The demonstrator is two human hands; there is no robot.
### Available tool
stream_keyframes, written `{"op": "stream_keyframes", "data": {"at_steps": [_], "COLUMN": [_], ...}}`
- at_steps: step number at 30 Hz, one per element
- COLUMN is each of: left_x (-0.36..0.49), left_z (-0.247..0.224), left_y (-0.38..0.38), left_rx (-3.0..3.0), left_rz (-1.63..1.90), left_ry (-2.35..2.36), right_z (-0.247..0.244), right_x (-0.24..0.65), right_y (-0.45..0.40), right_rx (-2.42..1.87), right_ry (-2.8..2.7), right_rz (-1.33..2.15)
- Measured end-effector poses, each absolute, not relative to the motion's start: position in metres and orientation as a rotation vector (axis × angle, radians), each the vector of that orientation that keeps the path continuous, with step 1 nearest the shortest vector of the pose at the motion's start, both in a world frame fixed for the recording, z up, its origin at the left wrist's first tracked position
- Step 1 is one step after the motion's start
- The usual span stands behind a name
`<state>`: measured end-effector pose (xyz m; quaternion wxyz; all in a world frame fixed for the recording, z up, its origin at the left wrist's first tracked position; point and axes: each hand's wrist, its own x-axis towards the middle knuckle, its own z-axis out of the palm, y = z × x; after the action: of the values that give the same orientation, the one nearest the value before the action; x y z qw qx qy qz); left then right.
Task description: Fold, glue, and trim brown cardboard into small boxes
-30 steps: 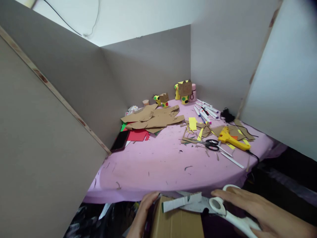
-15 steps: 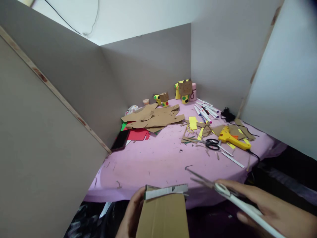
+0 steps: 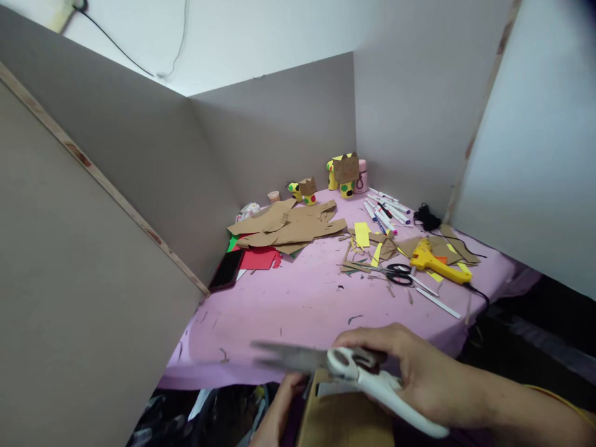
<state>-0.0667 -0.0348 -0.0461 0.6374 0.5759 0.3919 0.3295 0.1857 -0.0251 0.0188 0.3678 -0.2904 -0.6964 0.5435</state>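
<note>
Right hand (image 3: 421,372) points white scissors (image 3: 345,364) leftward (blades (image 3: 305,358) blurred, seemingly parted).

left hand (image 3: 279,411) and right hand (image 3: 421,380): two. white-handled scissors (image 3: 391,398) and black-handled scissors (image 3: 399,267): two. smaller yellow figure (image 3: 307,187) and larger yellow figure (image 3: 346,169): two. cardboard box (image 3: 347,423): one. glue gun (image 3: 437,264): one. phone (image 3: 227,269): one. pink flask (image 3: 362,174): one. cup (image 3: 274,196): one. bundle of black cord (image 3: 426,217): one. markers (image 3: 399,215): several, overlapping, exact count unclear.
</note>
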Motion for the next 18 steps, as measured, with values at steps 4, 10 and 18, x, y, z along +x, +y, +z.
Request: {"op": "stream_keyframes", "data": {"at_steps": [4,10,18], "left_x": [-0.065,-0.070,-0.062], "left_z": [-0.038,-0.042,-0.051], "left_y": [-0.035,-0.024,-0.016], "left_rx": [1.184,1.212,1.097], "left_rz": [0.787,0.830,0.751], "left_ry": [0.840,0.922,0.934], "right_z": [-0.006,-0.002,-0.019], "right_x": [0.181,0.180,0.232], "right_y": [-0.019,-0.017,0.041], "right_rx": [-0.713,-0.860,-1.316], "right_ry": [-1.367,-1.204,-1.315], "right_rz": [1.529,1.341,0.863]}}
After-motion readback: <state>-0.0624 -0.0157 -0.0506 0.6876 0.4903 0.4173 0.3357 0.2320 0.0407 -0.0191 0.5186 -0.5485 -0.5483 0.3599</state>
